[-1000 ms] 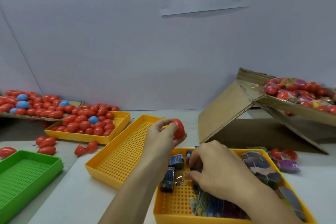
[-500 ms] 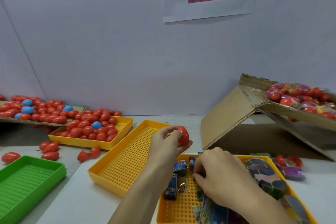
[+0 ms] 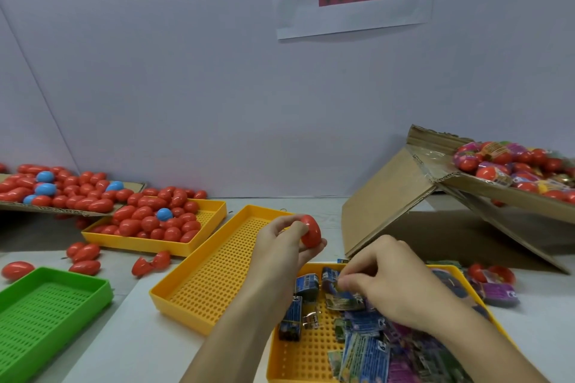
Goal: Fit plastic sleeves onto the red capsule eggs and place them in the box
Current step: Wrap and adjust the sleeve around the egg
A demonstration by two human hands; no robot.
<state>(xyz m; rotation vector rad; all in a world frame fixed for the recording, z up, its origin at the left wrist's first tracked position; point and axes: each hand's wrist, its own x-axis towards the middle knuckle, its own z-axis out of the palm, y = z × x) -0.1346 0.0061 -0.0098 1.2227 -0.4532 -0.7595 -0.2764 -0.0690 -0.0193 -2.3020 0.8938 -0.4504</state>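
Hazards, left to right. Spare red eggs [image 3: 149, 222] heaped in the far yellow tray [image 3: 208, 208]; several lie loose on the table and may roll off if knocked. The left hand [image 3: 281, 246] holds one red capsule egg [image 3: 311, 231] by fingertips above the empty yellow tray [image 3: 217, 274]; the smooth shell may slip from so light a hold. The right hand [image 3: 395, 283] pinches a plastic sleeve [image 3: 343, 300] at the sleeve tray [image 3: 311, 351]; flat sleeves overlap, so two may lift together or the film crease. The cardboard box [image 3: 485, 193], tilted at right, holds sleeved eggs [image 3: 510, 165] near its lower edge; these may spill.

Item: egg glossy, plain red, closed, unsleeved.
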